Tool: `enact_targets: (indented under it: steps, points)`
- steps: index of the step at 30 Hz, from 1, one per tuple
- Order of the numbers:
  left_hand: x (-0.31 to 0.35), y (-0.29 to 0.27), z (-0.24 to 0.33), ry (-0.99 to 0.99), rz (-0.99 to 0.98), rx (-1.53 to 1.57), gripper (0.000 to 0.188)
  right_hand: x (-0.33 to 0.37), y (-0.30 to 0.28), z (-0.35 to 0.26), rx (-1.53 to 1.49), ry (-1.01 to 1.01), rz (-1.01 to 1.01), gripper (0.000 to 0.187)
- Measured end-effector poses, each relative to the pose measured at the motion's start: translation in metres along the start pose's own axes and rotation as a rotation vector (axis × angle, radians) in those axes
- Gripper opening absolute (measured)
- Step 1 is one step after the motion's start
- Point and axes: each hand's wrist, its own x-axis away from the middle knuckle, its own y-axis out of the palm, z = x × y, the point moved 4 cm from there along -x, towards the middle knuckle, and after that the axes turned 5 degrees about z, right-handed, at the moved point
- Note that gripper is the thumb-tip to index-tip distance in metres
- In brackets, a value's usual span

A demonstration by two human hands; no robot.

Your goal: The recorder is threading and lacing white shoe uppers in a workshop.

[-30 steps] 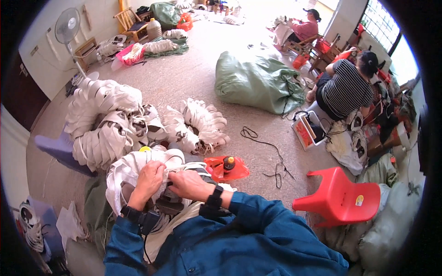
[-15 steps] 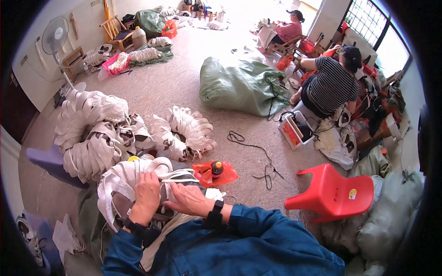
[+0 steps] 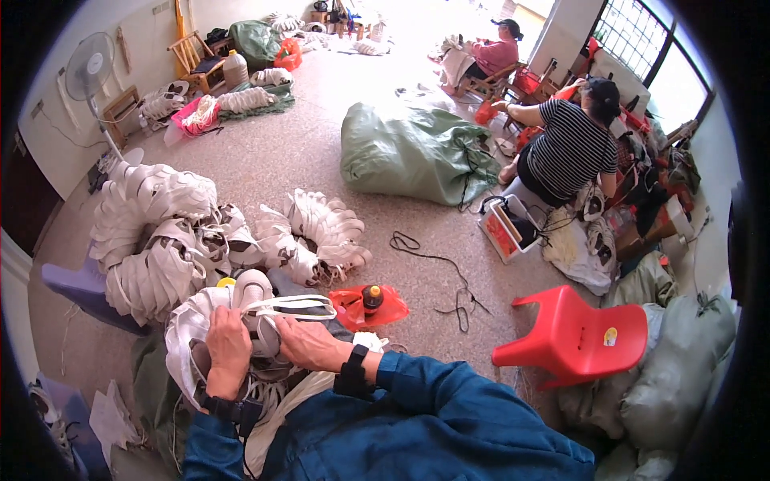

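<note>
A white shoe upper lies before me at the near end of a bundle of similar shoe uppers. My left hand is closed on its left edge, fingers bent over the opening. On the other side my right hand pinches at the white shoelace, the fingertips partly hidden against the upper. A flat loop of that lace sticks out to the right above my right hand. Loose laces hang beneath my hands.
More bundled uppers are heaped at left on a purple chair. An orange-red bag holds a dark bottle. A red stool stands at right. Beyond are a green sack, a black cord and two seated people.
My left hand has shifted slightly left and down along the upper. The right hand has moved a little left, and the lace loop stands out wider. The view has shifted slightly.
</note>
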Motion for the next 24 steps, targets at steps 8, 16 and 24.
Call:
enact_targets:
  steps: [8, 16, 24]
  points:
    - [-0.004, 0.006, 0.011, -0.036, -0.080, 0.023, 0.010, -0.023, -0.028, -0.040, -0.065, -0.223, 0.206, 0.018]
    - [-0.001, 0.002, -0.003, -0.031, -0.112, 0.168, 0.014, -0.053, 0.027, -0.025, 0.160, -0.034, 0.068, 0.012]
    - [-0.004, 0.002, -0.001, -0.055, -0.120, 0.270, 0.016, -0.051, 0.021, -0.026, 0.243, -0.044, 0.168, 0.014]
